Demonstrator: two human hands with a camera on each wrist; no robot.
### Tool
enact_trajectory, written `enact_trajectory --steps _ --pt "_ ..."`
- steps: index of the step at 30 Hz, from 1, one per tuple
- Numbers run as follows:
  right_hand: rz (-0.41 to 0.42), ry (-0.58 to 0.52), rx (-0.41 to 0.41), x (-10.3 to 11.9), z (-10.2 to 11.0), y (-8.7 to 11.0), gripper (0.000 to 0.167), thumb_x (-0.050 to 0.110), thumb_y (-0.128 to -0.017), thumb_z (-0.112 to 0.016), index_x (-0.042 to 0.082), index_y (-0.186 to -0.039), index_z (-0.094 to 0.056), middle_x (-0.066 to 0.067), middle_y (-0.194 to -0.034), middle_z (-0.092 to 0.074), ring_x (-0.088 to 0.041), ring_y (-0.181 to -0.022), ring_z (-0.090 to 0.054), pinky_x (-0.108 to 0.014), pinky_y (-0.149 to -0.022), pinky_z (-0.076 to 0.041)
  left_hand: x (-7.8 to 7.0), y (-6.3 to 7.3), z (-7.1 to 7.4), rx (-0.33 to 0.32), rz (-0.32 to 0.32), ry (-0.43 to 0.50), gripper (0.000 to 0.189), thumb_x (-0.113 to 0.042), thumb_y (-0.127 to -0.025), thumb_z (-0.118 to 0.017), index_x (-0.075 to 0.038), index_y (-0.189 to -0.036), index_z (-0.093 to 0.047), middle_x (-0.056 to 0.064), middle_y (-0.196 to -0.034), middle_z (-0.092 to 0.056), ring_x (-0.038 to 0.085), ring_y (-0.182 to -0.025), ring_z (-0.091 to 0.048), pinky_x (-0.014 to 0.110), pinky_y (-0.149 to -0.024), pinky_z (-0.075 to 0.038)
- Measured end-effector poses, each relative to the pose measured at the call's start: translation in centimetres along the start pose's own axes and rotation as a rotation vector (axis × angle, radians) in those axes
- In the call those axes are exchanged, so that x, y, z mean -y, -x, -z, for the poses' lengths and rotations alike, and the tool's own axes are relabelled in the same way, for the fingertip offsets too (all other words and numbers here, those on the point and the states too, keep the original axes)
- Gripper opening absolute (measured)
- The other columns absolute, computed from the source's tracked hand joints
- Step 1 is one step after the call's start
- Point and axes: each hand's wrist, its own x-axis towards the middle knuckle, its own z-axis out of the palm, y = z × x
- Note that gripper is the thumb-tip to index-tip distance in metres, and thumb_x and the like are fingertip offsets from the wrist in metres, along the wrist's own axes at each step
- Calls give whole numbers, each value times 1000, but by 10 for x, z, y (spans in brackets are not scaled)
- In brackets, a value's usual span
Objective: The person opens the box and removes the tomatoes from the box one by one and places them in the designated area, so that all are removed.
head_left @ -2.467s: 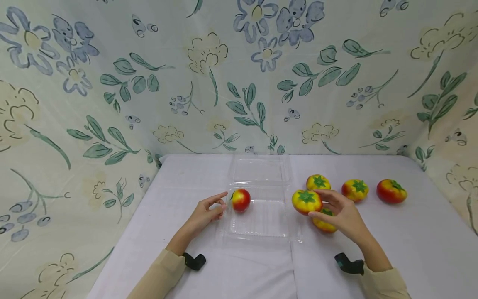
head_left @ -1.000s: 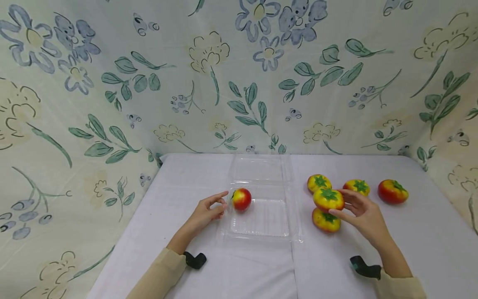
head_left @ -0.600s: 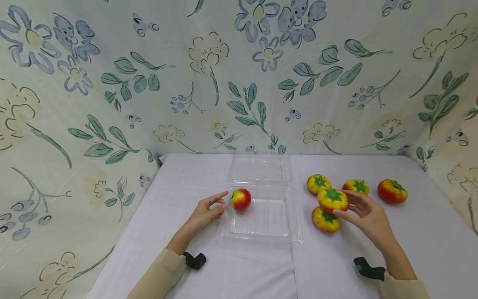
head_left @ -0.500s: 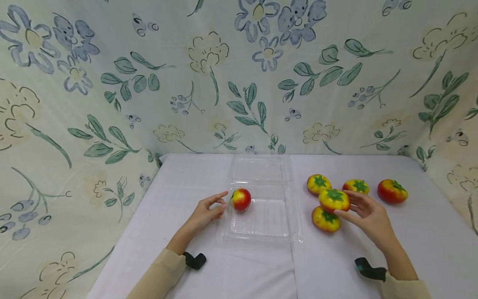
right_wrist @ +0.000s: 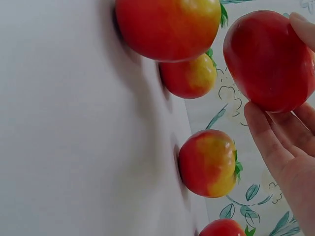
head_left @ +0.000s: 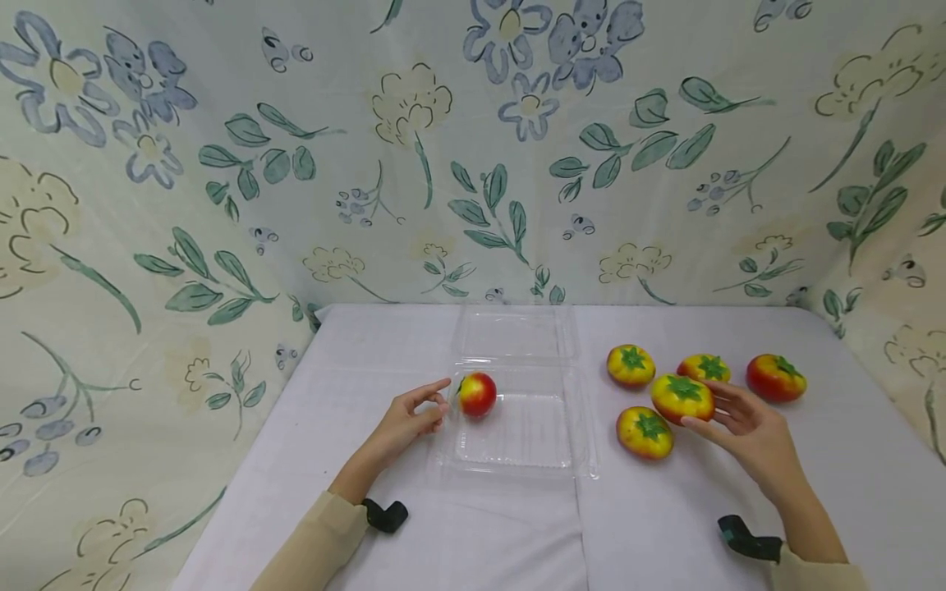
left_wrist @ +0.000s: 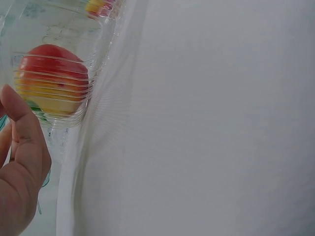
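Note:
My right hand [head_left: 755, 435] holds a yellow and red persimmon [head_left: 683, 399] with a green star-shaped calyx, thumb on one side and fingers on the other. In the right wrist view the held persimmon [right_wrist: 269, 61] shows its red underside, raised off the white cloth. My left hand [head_left: 405, 420] stays at the left rim of a clear plastic clamshell box [head_left: 517, 447], fingers loosely bent, with no object visible in its grasp. Inside the box, near that hand, one red and yellow persimmon [head_left: 478, 395] lies on its side; the left wrist view shows it through the ribbed wall.
Beyond the box base lies its lid [head_left: 513, 335], folded back. Right of the box, persimmons sit on the cloth: a near one [head_left: 645, 433], one behind it [head_left: 631, 366], one partly covered by the held fruit [head_left: 705, 367], and a redder one [head_left: 776, 378]. A floral curtain [head_left: 473, 205] hangs behind.
My right hand has carried its persimmon rightward, from near the box's right edge past the near persimmon, which now shows fully. My left hand and the fruit in the box stay put.

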Motion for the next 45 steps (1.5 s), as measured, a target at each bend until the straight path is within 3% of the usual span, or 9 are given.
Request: enact_trajectory --steps 6,16,25,29,36,45 --pt "-32 -8 -10 -8 5 2 72 25 -86 -80 -3 -142 -45 -14 -133 -52 12 -104 -45 -5 -80 -45 0 0 1 7 0 11 52 -17 -98 -65 -11 -148 -50 10 -106 -55 14 -69 -55 18 -70 -52" --pt "-84 1 -4 -19 10 5 74 30 -88 -78 -2 -145 -43 -23 -138 -48 14 -101 -45 -4 -77 -45 3 0 2 7 -5 17 52 -17 -97 -66 -10 -147 -51 11 -106 -55 13 -69 -56 18 -69 -52" --pt "-105 14 5 -30 13 7 75 31 -88 -78 -3 -145 -43 -16 -136 -51 14 -100 -44 -4 -75 -45 2 1 1 12 -1 25 53 -19 -97 -67 -11 -147 -51 10 -107 -55 13 -70 -56 19 -70 -52" --pt "-116 11 1 -34 15 7 75 31 -88 -78 -2 -145 -43 -5 -132 -53 16 -98 -43 -4 -74 -45 2 1 1 10 -6 19 52 -20 -98 -66 -11 -147 -51 11 -107 -55 15 -71 -55 18 -68 -51" --pt "-148 19 7 -41 18 5 75 36 -88 -77 3 -146 -44 -15 -136 -51 15 -97 -44 -5 -73 -46 3 0 1 -2 -5 18 51 -20 -98 -66 -13 -146 -52 9 -105 -55 16 -71 -55 19 -69 -52" --pt "-172 12 2 -47 20 6 73 37 -86 -78 8 -145 -46 -9 -135 -53 13 -98 -45 -5 -74 -46 2 0 0 -11 5 -17 51 -21 -98 -66 -16 -146 -53 9 -107 -56 17 -70 -56 19 -70 -52"
